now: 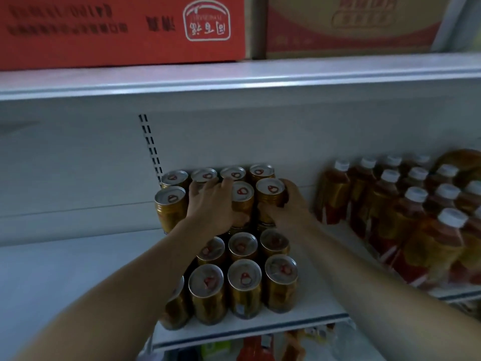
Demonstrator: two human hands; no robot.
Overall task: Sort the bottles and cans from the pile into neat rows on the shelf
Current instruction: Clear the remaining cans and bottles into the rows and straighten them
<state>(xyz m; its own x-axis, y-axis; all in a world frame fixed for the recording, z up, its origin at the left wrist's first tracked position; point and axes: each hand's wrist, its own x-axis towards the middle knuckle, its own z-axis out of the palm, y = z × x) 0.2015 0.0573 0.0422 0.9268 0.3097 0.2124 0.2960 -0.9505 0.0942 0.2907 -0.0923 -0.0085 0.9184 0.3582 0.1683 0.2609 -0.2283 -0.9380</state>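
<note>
The fingers (286,185) of the right hand (289,207) curl round a gold metal drink can (269,195) with a silver top and red pull tab, at the right end of the upper layer's second row. The fingers (208,183) of the left hand (210,204) drape over the neighbouring can tops; whether they grip one cannot be told. More gold cans (243,287) stand in rows on the white metal shelf (260,328). Amber plastic bottles with white caps (390,201) stand to the right, and red cardboard boxes (122,29) sit above.
</note>
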